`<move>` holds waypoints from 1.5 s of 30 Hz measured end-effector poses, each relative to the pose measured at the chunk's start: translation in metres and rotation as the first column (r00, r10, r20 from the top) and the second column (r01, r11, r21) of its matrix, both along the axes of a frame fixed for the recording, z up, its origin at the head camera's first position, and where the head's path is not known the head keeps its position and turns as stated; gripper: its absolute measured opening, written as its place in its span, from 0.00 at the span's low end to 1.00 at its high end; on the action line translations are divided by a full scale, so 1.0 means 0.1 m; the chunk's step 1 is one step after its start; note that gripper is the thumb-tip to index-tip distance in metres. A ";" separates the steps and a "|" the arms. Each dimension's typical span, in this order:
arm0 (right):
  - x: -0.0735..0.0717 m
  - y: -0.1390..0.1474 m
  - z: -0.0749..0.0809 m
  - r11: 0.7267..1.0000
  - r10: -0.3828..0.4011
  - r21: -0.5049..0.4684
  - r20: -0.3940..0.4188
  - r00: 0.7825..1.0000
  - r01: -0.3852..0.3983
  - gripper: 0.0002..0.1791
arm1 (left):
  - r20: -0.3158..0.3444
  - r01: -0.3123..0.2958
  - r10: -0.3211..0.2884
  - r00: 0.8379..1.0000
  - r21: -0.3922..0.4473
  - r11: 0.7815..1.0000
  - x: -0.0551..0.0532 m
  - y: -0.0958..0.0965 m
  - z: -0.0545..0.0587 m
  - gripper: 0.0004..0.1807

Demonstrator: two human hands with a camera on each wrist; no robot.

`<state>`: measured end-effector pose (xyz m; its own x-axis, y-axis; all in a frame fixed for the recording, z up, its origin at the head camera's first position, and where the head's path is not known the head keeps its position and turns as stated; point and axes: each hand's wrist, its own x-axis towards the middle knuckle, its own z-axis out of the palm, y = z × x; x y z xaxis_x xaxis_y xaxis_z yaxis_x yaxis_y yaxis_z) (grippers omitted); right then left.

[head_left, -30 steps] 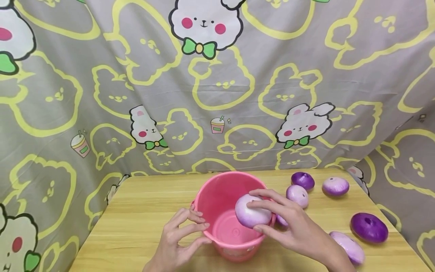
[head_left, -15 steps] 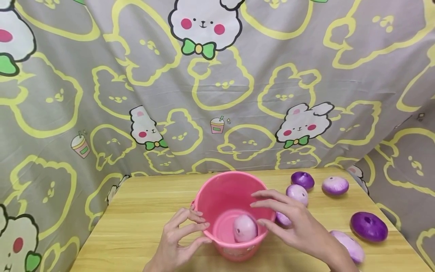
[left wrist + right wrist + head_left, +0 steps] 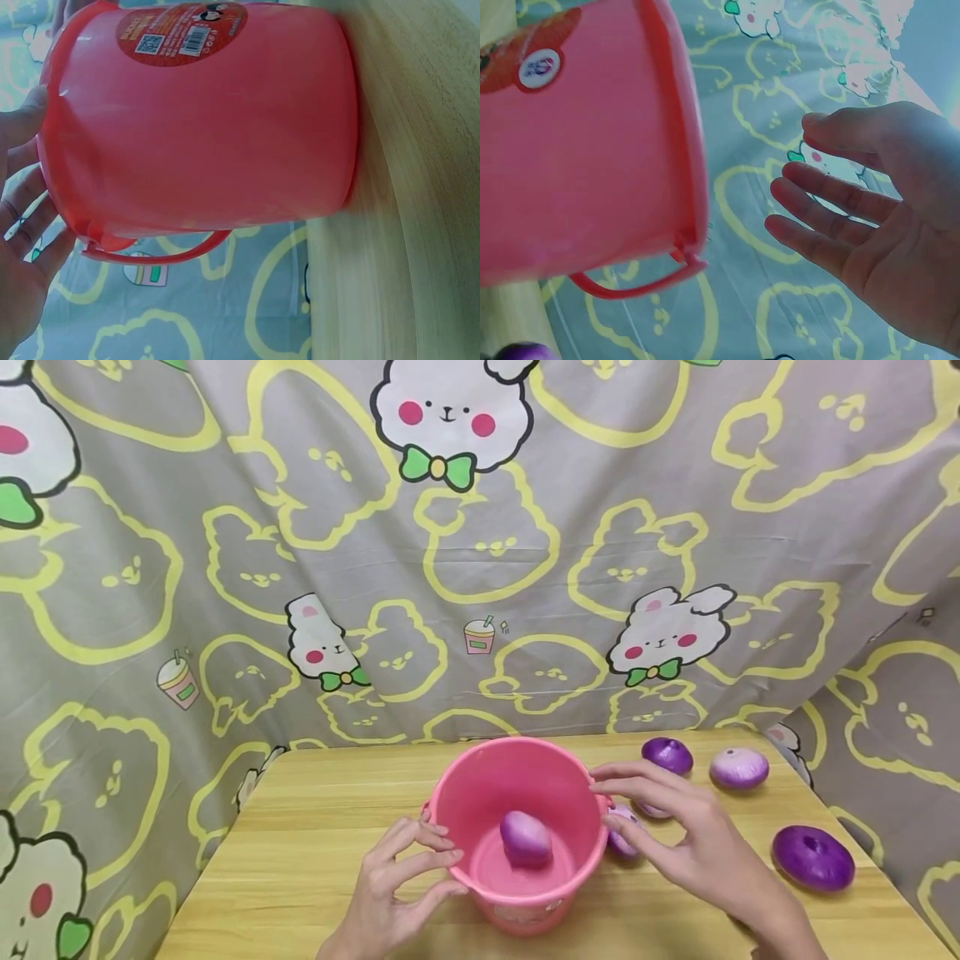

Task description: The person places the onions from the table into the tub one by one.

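A pink bucket [image 3: 517, 906] stands upright on the table, a purple-and-white onion [image 3: 527, 839] lying inside it. My left hand [image 3: 401, 881] holds the bucket's left rim between thumb and fingers; the left wrist view shows the thumb [image 3: 30, 116] on the rim. Beside the right rim is my right hand [image 3: 697, 835], with nothing in it. In the right wrist view its loosely extended fingers [image 3: 817, 247] are apart from the bucket [image 3: 592, 150]. Partly behind that hand are a pale onion [image 3: 625, 833] against the bucket and another, mostly covered one.
To the right lie a dark purple onion [image 3: 666, 755] at the back, a pale one [image 3: 739, 768] beside it, and a large dark one [image 3: 813, 858] nearer the table's right edge. A patterned curtain [image 3: 480, 568] hangs behind the wooden table [image 3: 300, 843].
My right hand has let go of the onion, which dropped into the bucket and rolled toward its middle. The hand has moved out to the right, over the rim. The left hand stays put.
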<state>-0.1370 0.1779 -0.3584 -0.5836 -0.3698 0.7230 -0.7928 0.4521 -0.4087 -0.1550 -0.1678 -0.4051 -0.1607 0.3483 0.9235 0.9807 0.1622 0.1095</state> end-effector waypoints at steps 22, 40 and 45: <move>-0.17 0.41 -0.09 0.983 -0.184 0.041 0.124 0.975 0.180 0.30 | 0.008 -0.003 0.003 1.000 0.006 1.000 -0.02 -0.01 -0.05 0.12; -0.34 0.47 -0.36 0.976 -0.193 0.150 0.253 0.948 0.158 0.24 | -0.044 0.045 -0.044 0.998 0.011 0.999 -0.03 0.02 0.00 0.11; -0.37 0.45 -0.43 0.976 -0.169 0.175 0.241 0.956 0.128 0.24 | -0.062 0.077 -0.076 0.995 0.011 0.997 -0.05 0.02 0.00 0.12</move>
